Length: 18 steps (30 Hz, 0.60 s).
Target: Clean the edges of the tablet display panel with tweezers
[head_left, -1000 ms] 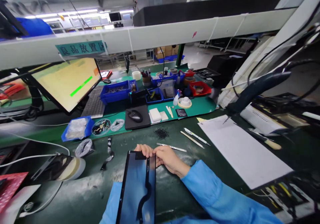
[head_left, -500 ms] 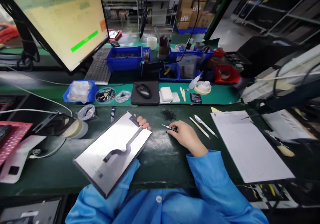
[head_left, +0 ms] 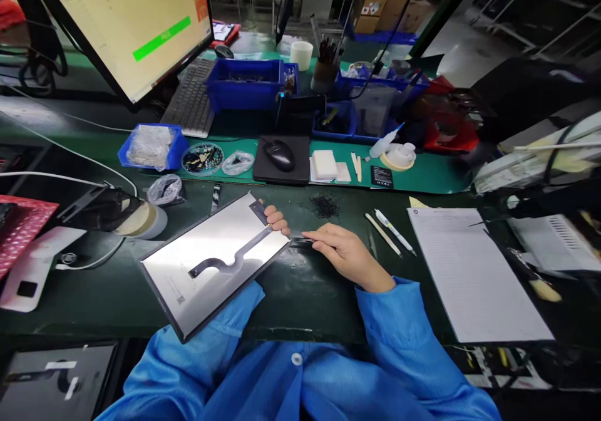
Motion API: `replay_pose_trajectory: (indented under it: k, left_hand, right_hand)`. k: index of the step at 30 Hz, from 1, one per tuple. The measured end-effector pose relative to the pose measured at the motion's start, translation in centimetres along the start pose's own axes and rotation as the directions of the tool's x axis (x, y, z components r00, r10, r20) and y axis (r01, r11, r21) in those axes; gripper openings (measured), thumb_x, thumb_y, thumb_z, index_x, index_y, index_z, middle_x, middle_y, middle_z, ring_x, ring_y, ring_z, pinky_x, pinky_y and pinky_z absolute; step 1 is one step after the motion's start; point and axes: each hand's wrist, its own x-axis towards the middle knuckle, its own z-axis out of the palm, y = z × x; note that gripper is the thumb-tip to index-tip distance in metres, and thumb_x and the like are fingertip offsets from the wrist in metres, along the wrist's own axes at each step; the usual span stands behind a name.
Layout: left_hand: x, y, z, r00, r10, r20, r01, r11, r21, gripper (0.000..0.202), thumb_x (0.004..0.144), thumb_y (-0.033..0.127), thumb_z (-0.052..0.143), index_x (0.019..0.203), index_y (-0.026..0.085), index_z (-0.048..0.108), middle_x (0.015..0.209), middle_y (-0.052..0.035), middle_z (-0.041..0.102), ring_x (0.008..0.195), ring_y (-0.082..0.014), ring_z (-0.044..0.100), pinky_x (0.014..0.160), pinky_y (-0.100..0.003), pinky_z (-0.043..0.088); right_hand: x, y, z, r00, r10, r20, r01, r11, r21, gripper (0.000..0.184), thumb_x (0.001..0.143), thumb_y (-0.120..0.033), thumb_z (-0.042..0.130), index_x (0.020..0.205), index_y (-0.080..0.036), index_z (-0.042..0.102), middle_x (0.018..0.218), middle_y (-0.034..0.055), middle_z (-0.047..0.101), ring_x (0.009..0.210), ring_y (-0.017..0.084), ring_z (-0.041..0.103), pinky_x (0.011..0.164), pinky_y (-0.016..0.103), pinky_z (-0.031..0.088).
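Observation:
A tablet-sized display panel (head_left: 206, 249) is tilted above the bench, its silvery back facing up with a dark curved flex cable (head_left: 235, 261) across it. My left hand (head_left: 276, 219) grips it from beneath; the fingertips wrap over its upper right edge while the palm is hidden. My right hand (head_left: 350, 252) is closed in a pinch on slim metal tweezers (head_left: 305, 239), whose tips are at the panel's right corner. Whether the tips touch the panel I cannot tell. Behind them lies a small heap of black scraps (head_left: 323, 206) on the bench.
Right of my hand lie a white pen (head_left: 394, 232), a thin stick (head_left: 382, 234) and a lined paper sheet (head_left: 474, 270). A mouse (head_left: 279, 155), white pads (head_left: 323, 165) and blue bins (head_left: 246, 86) stand behind. A tape roll (head_left: 145, 220) sits left; a monitor (head_left: 136, 20) looms upper left.
The tweezers have moved left to the panel's right corner, and their tips now point at it. The panel has turned slightly and its lower end has risen. The whole view has shifted a little.

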Motion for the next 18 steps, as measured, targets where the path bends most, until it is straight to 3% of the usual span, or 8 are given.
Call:
replay_pose_trajectory:
  k: [5, 11, 18]
  left_hand:
    - [0.9, -0.6, -0.8, 1.000, -0.005, -0.023, 0.005, 0.999, -0.039, 0.051, 0.114, 0.052, 0.018, 0.075, 0.023, 0.033, 0.060, 0.0050, 0.026, 0.057, -0.0150, 0.013, 0.068, -0.033, 0.017]
    - [1.0, -0.5, -0.8, 0.998, -0.060, -0.033, 0.059, 0.998, -0.027, 0.051, 0.114, 0.052, 0.018, 0.075, 0.023, 0.033, 0.060, 0.0052, 0.028, 0.058, -0.0146, 0.014, 0.070, -0.034, 0.018]
    - [0.9, -0.7, -0.9, 0.996, -0.080, -0.033, 0.081, 0.996, 0.044, 0.049, 0.115, 0.049, 0.020, 0.076, 0.023, 0.034, 0.060, 0.0050, 0.026, 0.060, -0.0150, 0.014, 0.072, -0.035, 0.021]
  right_hand:
    - [0.0, 0.5, 0.4, 0.996, -0.087, -0.003, 0.086, 0.988, -0.130, 0.028, 0.108, -0.039, 0.060, 0.126, -0.040, 0.081, 0.091, 0.0051, 0.077, 0.083, 0.027, 0.072, 0.072, 0.044, 0.062]
    - [0.1, 0.7, 0.4, 0.987, -0.157, 0.031, 0.159, 0.953, -0.258, 0.027, 0.108, -0.034, 0.060, 0.123, -0.039, 0.082, 0.091, 0.0056, 0.077, 0.079, 0.027, 0.069, 0.070, 0.046, 0.059]
    - [-0.1, 1.0, 0.5, 0.985, -0.163, 0.063, 0.174, 0.939, -0.297, 0.029, 0.106, -0.026, 0.064, 0.121, -0.042, 0.083, 0.093, 0.0056, 0.078, 0.081, 0.026, 0.068, 0.072, 0.046, 0.057]
